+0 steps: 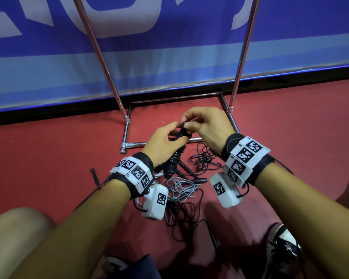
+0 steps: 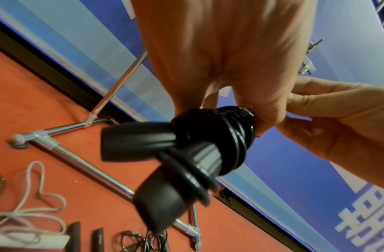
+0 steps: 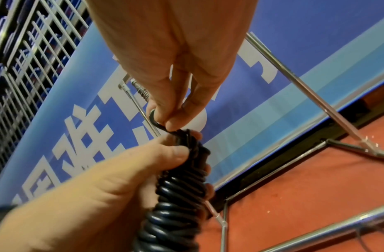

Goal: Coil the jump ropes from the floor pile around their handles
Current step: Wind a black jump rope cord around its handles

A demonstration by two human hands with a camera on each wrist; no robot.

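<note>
Jump rope [image 1: 176, 156] coiled, both hands gripping

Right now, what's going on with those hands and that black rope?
Left hand grips coiled black rope. Right hand pinches its last loop. Loose ropes remain on floor.

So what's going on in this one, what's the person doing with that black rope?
A person crouched on the red floor is finishing a coil. The left hand grips a black jump rope already wound tightly around its two handles. The right hand pinches the last short loop of cord at the top of the bundle, apparently tucking it in. More loose ropes, a grey one and thin black ones, lie tangled on the floor below, by a chrome rack base.
</note>
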